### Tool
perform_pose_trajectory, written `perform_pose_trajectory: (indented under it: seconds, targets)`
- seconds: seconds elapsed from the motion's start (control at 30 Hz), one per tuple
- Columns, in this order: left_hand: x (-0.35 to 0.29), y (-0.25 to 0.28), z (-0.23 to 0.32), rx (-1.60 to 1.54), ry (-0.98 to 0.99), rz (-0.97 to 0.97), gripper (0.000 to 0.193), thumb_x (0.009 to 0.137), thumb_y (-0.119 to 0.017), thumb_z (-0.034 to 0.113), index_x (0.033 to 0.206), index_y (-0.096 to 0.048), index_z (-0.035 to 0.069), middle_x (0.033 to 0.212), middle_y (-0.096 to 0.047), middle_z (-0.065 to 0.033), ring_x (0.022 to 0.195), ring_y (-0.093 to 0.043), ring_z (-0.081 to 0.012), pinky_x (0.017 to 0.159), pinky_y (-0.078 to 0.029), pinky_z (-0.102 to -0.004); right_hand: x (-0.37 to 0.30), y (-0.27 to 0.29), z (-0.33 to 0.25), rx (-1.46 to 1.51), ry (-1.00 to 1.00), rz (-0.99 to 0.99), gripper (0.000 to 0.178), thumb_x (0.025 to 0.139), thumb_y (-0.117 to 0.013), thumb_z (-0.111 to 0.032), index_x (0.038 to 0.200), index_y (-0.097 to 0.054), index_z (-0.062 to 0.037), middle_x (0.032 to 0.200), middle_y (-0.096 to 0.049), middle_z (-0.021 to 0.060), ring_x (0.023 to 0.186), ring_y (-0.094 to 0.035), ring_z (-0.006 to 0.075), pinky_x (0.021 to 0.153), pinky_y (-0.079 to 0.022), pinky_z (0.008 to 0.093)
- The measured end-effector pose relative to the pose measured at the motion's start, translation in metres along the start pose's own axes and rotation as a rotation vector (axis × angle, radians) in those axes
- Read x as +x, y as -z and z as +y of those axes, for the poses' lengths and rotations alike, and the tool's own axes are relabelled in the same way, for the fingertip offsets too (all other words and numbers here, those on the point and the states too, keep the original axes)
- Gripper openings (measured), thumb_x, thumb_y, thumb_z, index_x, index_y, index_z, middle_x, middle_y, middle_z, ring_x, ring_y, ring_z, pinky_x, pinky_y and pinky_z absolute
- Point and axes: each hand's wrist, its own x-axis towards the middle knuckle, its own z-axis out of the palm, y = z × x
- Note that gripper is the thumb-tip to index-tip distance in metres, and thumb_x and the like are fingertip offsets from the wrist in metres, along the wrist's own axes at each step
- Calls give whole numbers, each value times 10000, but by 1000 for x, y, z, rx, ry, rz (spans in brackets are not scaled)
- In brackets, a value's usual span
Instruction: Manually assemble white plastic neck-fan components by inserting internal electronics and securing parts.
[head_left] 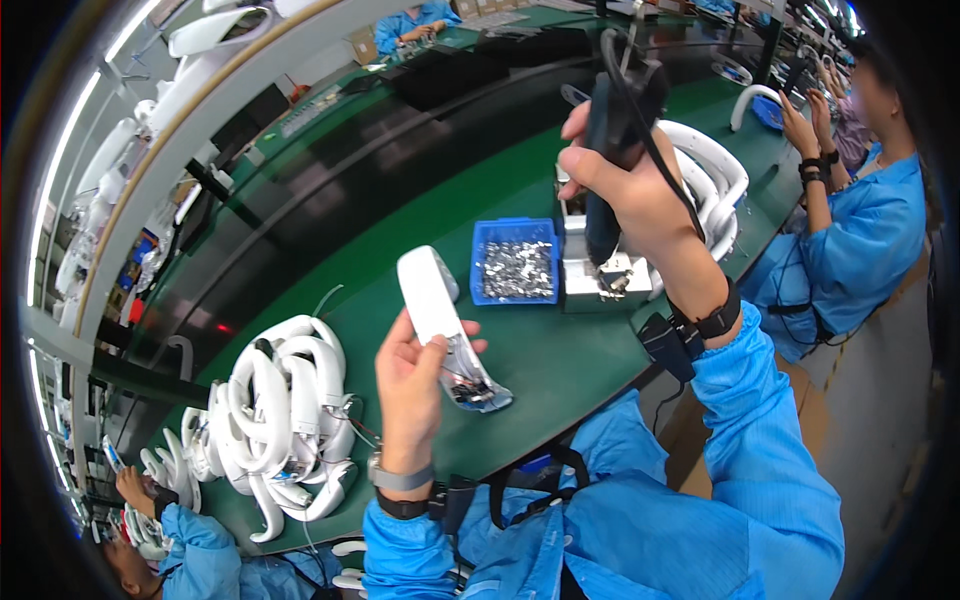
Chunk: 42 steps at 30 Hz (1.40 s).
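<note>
My left hand grips a curved white plastic housing, held tilted above the green table. Its lower end lies open, with wires and small electronic parts inside. My right hand is wrapped round a dark, upright electric screwdriver with a black cable. The screwdriver's lower end is over a small metal box, which looks like a screw feeder; whether its bit touches anything I cannot tell. Left of that box, between my hands, sits a blue bin of small shiny metal pieces.
A heap of white curved housings with wires lies on the green table at left. More white curved parts are behind my right hand. Co-workers in blue sit at right, lower left and far side. A shelf rail rises at left.
</note>
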Motion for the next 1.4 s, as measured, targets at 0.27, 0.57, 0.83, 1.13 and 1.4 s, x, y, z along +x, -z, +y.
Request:
perform_pose_trajectory:
  seconds: [0.27,0.57,0.83,1.13,1.4]
  targets:
    - [-5,-9,-4,63,-36,102,446,958,-476,52,1385,-418,-60,1079,-665,-187,866,-716,-246,729,-599,-321,-52,36,41,-77,152,212,336,861,-718,-20,1153,-554,9,807,-648,21,593,-592,66,542,-474,214]
    - [-7,-13,-4,103,-28,97,555,944,-489,40,1465,-326,-59,1084,-677,-206,896,-715,-255,761,-603,-327,-66,40,70,-16,170,170,360,841,-692,49,1160,-534,-2,795,-644,35,630,-607,76,576,-496,225]
    - [-3,-10,-7,79,-30,66,557,931,-488,8,1456,-324,-78,1056,-679,-214,897,-711,-257,779,-612,-350,-75,35,75,-193,283,155,309,860,-622,15,1136,-485,-15,769,-588,79,604,-590,131,548,-494,254]
    - [0,-6,-7,-12,-31,18,619,954,-504,-5,1505,-226,-65,1089,-676,-224,930,-707,-251,785,-605,-352,-48,29,70,-60,-17,123,301,850,-715,-40,1107,-581,39,788,-635,26,590,-578,76,520,-459,231]
    - [-1,-7,-11,-16,-54,-26,627,969,-490,-8,1525,-201,-40,1061,-689,-212,884,-714,-247,758,-592,-330,-31,-24,-5,107,86,-143,833,956,-384,-682,1362,-421,43,795,-561,38,625,-554,92,568,-452,220]
